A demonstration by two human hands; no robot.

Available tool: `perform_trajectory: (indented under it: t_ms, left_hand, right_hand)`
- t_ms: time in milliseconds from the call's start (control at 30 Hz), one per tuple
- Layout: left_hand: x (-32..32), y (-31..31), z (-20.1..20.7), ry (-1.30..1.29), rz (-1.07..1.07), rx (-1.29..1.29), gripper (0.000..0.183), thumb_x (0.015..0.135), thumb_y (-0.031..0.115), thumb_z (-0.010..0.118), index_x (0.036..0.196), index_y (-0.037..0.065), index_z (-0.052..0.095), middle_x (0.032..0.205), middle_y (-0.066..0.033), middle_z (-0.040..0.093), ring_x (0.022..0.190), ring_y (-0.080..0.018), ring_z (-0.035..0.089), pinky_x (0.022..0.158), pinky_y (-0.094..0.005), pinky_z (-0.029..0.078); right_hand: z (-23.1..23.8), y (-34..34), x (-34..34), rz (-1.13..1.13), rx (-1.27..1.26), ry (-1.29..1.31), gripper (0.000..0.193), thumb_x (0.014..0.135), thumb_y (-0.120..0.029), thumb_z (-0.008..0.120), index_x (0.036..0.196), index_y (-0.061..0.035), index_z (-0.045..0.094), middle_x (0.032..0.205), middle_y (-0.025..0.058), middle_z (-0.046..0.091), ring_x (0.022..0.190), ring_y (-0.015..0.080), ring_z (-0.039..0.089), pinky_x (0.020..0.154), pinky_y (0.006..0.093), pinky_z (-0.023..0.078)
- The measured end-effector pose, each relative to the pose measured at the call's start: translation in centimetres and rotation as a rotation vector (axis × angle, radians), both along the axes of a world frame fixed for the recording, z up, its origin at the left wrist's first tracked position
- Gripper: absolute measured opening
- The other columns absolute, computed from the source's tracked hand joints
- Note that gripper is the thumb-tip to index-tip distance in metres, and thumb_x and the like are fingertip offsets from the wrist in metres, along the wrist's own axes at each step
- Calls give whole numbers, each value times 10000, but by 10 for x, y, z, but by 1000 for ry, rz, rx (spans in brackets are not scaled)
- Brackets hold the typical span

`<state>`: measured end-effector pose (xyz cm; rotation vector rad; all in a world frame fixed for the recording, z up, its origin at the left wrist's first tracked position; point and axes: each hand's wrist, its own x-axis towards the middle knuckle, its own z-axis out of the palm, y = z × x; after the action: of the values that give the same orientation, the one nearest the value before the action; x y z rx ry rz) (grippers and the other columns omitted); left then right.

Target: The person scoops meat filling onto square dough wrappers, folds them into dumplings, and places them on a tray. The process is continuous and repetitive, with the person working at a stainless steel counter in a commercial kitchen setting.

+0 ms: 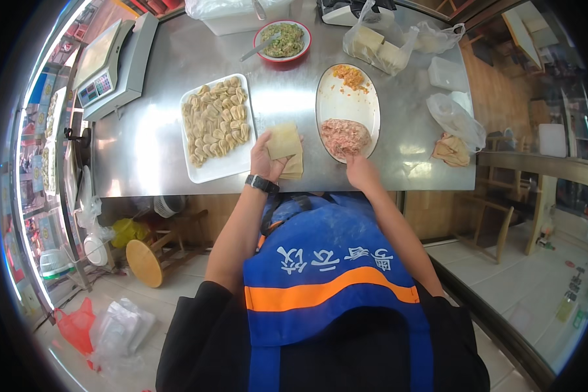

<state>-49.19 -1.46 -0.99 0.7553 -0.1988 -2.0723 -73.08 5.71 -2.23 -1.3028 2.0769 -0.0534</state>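
Note:
A square pale-yellow dough wrapper (283, 140) rests on the fingers of my left hand (264, 159), which holds it by its left side. Just beneath it, more wrappers (294, 170) lie on the steel table. My right hand (362, 172) is closed at the near rim of a white oval plate (345, 106), touching or almost touching the mound of pink minced meat (346, 136). Whatever its fingers grip is hidden. Orange chopped filling (351, 77) sits at the plate's far end. To the left, folded dumplings (217, 121) fill a white tray (205, 174) in rows.
Behind stands a red-rimmed bowl (287, 61) of green filling with a spoon (258, 48) in it. A scale (104, 75) occupies the far left. Bagged wrappers (379, 49), plastic bags (456, 117) and a tan cloth (451, 150) lie on the right. A stool (144, 263) stands below left.

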Motion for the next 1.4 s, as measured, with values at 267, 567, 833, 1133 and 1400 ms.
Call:
perform_trajectory:
  t_ms: [267, 567, 833, 1133, 1400]
  left_hand:
    - [-46, -3, -63, -1054, -349, -42, 426, 891, 304, 605, 1008, -106, 612, 895, -144, 654, 718, -214, 615, 608, -346, 485]
    - [-104, 9, -98, -949, -129, 117, 456, 882, 315, 604, 993, -127, 603, 852, -186, 645, 723, -228, 609, 639, -377, 475]
    - [-102, 5, -93, -937, -171, 226, 601, 918, 438, 529, 1000, -155, 581, 823, -165, 626, 688, -213, 585, 592, -359, 452]
    - [-92, 10, -77, -533, -134, 312, 452, 994, 367, 423, 1142, -49, 519, 1044, -125, 604, 906, -244, 611, 754, -379, 492]
    - [-83, 17, -63, -433, -88, 327, 437, 1019, 326, 348, 1148, -53, 523, 1069, -138, 621, 914, -238, 628, 785, -390, 522]
  right_hand:
    - [24, -10, 13, 137, 13, 46, 268, 861, -137, 434, 960, -41, 664, 974, 200, 655, 919, 369, 636, 758, 480, 509]
    - [4, -14, 10, 223, -58, -17, 372, 951, -250, 365, 988, 12, 626, 1018, 262, 631, 935, 406, 618, 802, 484, 485]
    - [-65, 8, 2, -21, -329, -356, 419, 960, -270, 372, 811, 27, 626, 813, 232, 640, 735, 381, 604, 725, 453, 472]
    - [-16, 21, 21, -44, -244, -198, 448, 959, -339, 393, 780, -10, 639, 784, 246, 627, 773, 427, 607, 692, 502, 462]
    - [-5, 28, 29, 52, -230, -148, 434, 947, -371, 440, 780, -21, 636, 753, 229, 628, 722, 408, 611, 657, 489, 467]
